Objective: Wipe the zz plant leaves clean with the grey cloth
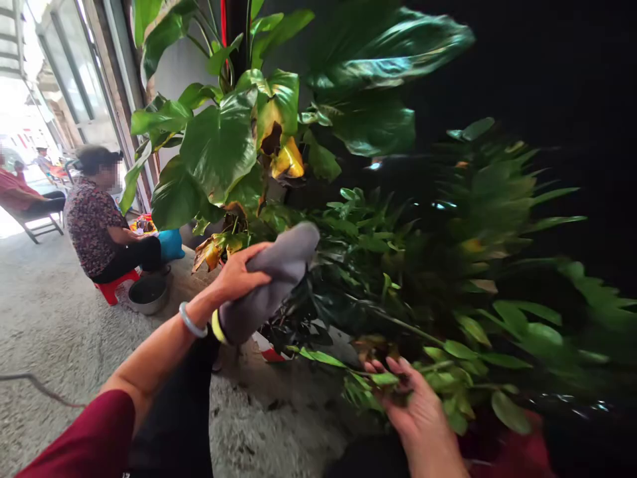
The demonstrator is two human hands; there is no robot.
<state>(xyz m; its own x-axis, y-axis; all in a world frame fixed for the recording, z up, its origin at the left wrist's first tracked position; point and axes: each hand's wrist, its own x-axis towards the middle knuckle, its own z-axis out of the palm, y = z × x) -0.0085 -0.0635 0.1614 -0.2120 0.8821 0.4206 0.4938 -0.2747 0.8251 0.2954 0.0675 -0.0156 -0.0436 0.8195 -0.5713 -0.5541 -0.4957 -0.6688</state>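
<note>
In my left hand (239, 273) is a soft grey cloth piece (279, 272) with a yellow-green band at its lower end; my thumb and fingers are wrapped round it. My right hand (405, 392) is low among the leaves, its fingers curled on a leafy green stem (383, 378). A blurred brownish patch, perhaps withered leaves (375, 346), lies just above those fingertips. Between and behind both hands spreads a dense bushy plant (368, 232). A large-leaved plant (219, 139) rises above my left hand, with some yellow and brown leaves.
At left a person (97, 212) sits on a red stool (117, 287) beside a metal basin (148, 294). Another seated person (24, 189) is farther back. A red-and-white pot (271, 352) stands under the plants. Rough concrete floor (54, 305) runs along the left.
</note>
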